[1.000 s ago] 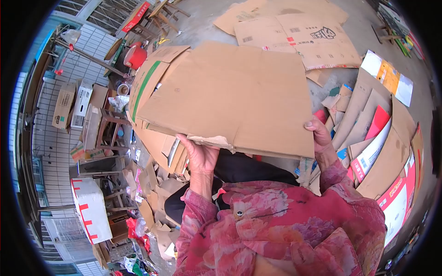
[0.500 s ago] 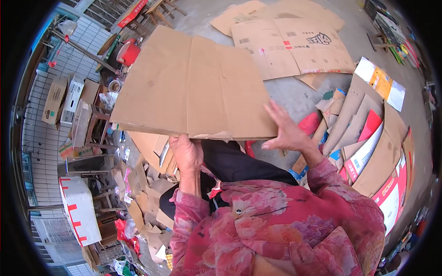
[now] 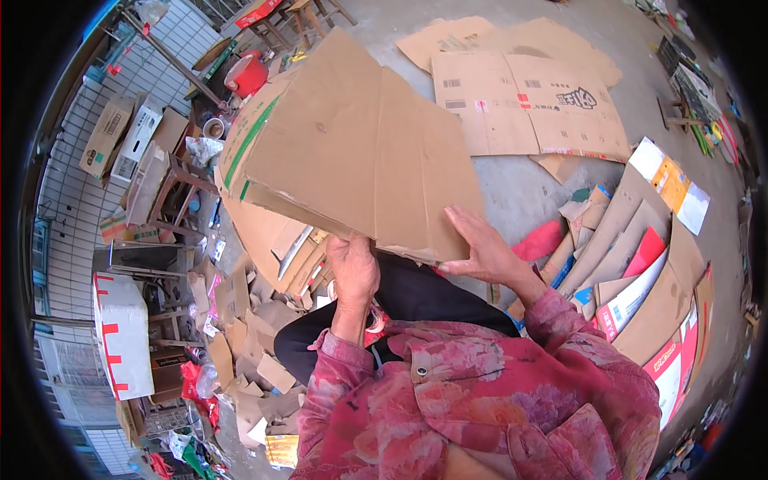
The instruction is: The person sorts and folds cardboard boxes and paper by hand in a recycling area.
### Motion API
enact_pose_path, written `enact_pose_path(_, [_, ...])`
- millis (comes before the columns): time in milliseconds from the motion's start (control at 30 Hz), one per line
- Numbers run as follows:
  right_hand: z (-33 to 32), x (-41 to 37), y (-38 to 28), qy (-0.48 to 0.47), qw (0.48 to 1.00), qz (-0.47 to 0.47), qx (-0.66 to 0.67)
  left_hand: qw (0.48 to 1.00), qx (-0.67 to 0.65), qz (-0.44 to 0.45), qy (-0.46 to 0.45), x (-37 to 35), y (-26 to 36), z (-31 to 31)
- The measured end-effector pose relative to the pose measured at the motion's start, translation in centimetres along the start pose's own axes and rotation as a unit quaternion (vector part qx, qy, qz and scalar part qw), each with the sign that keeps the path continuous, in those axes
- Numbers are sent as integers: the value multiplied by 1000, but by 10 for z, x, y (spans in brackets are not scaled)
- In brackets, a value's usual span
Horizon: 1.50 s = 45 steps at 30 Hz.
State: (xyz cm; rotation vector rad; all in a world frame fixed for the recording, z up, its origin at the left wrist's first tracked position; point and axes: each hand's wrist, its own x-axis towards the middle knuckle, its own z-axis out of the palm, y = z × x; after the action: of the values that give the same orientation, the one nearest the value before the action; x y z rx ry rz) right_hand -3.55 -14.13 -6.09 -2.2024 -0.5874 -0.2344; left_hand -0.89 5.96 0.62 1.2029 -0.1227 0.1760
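Note:
A large folded cardboard sheet (image 3: 376, 136), plain brown with crease lines, is held up in front of me at a tilt. My left hand (image 3: 354, 270) is closed on its near edge, the fingers partly hidden by the board. At the sheet's lower right corner, my right hand (image 3: 486, 254) has its fingers stretched out and spread against the side edge, with the thumb by the near edge. Behind the sheet on the left shows more cardboard with a green stripe (image 3: 254, 144). My legs in dark trousers (image 3: 448, 300) are below.
Flattened printed cardboard (image 3: 528, 104) lies on the floor ahead. To the right is a pile of cardboard strips (image 3: 624, 232); torn cardboard pieces (image 3: 248, 344) litter the left. A white box with red marks (image 3: 124, 336), a wooden stool (image 3: 172, 188) and a red bucket (image 3: 246, 76) stand leftward.
The cardboard sheet has turned and tilted, its left side now lower and nearer, exposing green-striped board behind. My right hand has come in from beside the edge to the sheet's lower corner.

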Motion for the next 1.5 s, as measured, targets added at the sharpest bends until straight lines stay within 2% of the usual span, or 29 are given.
enact_pose_path(133, [-3,-2,-7,46,998,-51,-16,1000,18,-6,-3,2,5,-6])
enact_pose_path(200, [-5,1,-10,130,989,-49,-51,1000,15,17,16,3,10,-3])
enact_pose_path(233, [-7,4,-11,130,989,-51,-51,1000,14,20,17,4,13,-2])
enact_pose_path(300, [-15,11,-12,193,979,40,-48,997,-57,6,53,7,19,-2])
enact_pose_path(333, [-19,15,-12,195,979,38,-49,996,-65,-4,55,8,23,-6])
enact_pose_path(433, [-30,30,-7,223,960,165,29,993,-69,27,91,8,32,-8])
enact_pose_path(467, [-28,35,-7,310,940,124,76,992,-64,33,100,11,32,-17])
enact_pose_path(500, [-33,38,-7,312,939,123,76,992,-64,34,99,12,36,-22])
enact_pose_path(567, [-47,42,-6,377,873,167,259,988,-60,71,127,15,45,-31])
enact_pose_path(600, [-51,46,1,379,873,166,259,988,-74,60,122,16,48,-39])
enact_pose_path(667, [-57,53,12,475,784,96,389,985,-89,79,121,19,57,-43])
enact_pose_path(700, [-59,53,13,477,783,94,387,982,-105,98,121,20,60,-41])
enact_pose_path(767, [-64,51,10,463,683,51,562,980,-117,100,127,19,64,-37])
enact_pose_path(800, [-63,49,10,466,684,49,559,979,-119,102,130,20,65,-38])
enact_pose_path(867, [-57,43,13,435,636,62,635,980,-120,102,124,19,68,-36])
enact_pose_path(1100, [-49,38,24,421,593,56,685,979,-135,96,121,17,63,-40])
enact_pose_path(1167, [-46,39,30,397,518,61,755,972,-184,76,124,17,61,-44])
enact_pose_path(1200, [-44,39,33,398,518,58,755,972,-185,78,121,17,61,-43])
enact_pose_path(1267, [-42,43,33,317,464,41,826,953,-286,26,95,20,63,-41])
enact_pose_path(1300, [-40,47,32,318,465,36,825,953,-287,28,90,23,62,-39])
enact_pose_path(1367, [-32,62,25,226,360,-23,905,939,-341,25,47,30,60,-35])
enact_pose_path(1400, [-28,68,21,229,361,-29,903,938,-342,24,39,33,62,-31])
enact_pose_path(1467, [-17,82,15,200,229,9,953,932,-361,23,27,41,69,-24])
enact_pose_path(1500, [-8,91,15,187,202,23,961,932,-361,22,21,46,73,-24])
